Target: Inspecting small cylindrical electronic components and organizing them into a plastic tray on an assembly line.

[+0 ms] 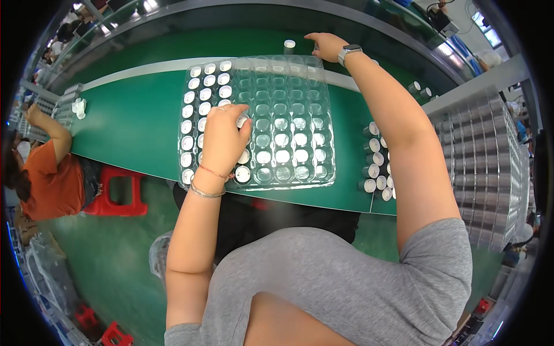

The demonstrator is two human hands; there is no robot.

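Observation:
A clear plastic tray (264, 124) with rows of round pockets lies on the green table in front of me. Its left columns hold white-topped cylinders (188, 111); the pockets on its right side have none. My left hand (222, 135) is over the tray, thumb and fingers closed around a white-topped cylinder (242, 121) in a pocket column; the hand partly hides that column. Beyond the tray's far edge my right hand (327, 46) reaches out, its fingers apart with nothing visible between them. Just left of its fingertips a single white-topped cylinder (289, 44) stands upright on the green belt.
More white-topped cylinders (374, 157) cluster on the table right of the tray, and two (420, 88) stand farther back. Tall stacked clear trays (479, 167) are at the right. A crumpled white item (79, 108) lies at the table's left end, near a co-worker in orange (55, 187) and a red stool (121, 193).

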